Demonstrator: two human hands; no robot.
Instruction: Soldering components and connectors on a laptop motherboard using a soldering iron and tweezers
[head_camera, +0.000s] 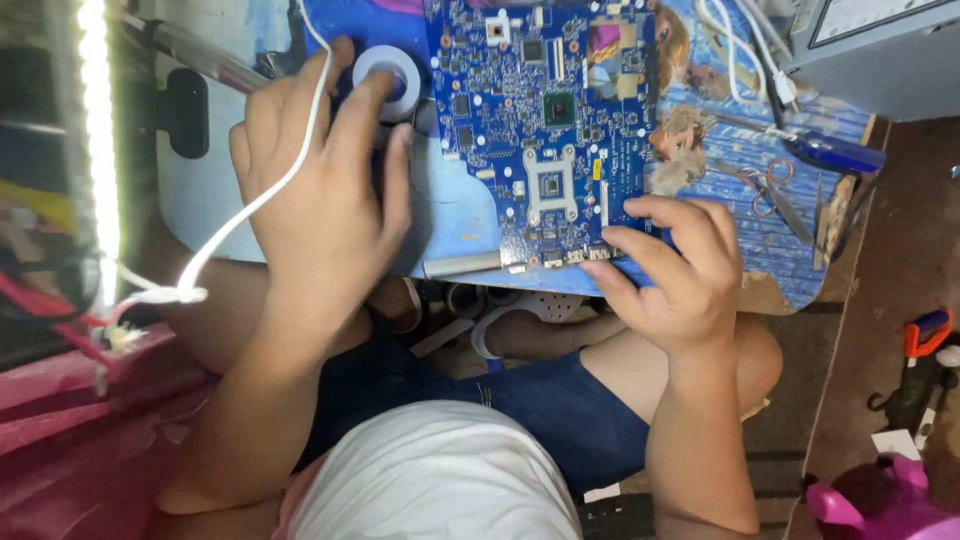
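Head view, looking straight down over a small worktable with a blue patterned cover. A blue laptop motherboard lies flat on the cover, its port edge toward the person, a silver square bracket near its middle and a dark chip above that. Right hand sits at the near right corner of the board: fingers curled over the edge, thumb below it, pinching the board's corner. Left hand lies palm-down to the left of the board, fingers bent and spread, fingertips resting on a roll of pale tape; whether it truly clamps the roll, cannot tell. A white cable runs across the back of the left hand and off toward a bright LED strip at the left edge. A short silver cylinder lies at the table's near edge, just beside the board's lower left corner. On the right side of the table: scissors, a blue-handled tool, white cords, and a grey box at the far corner. Below the table, bare knees and blue shorts.
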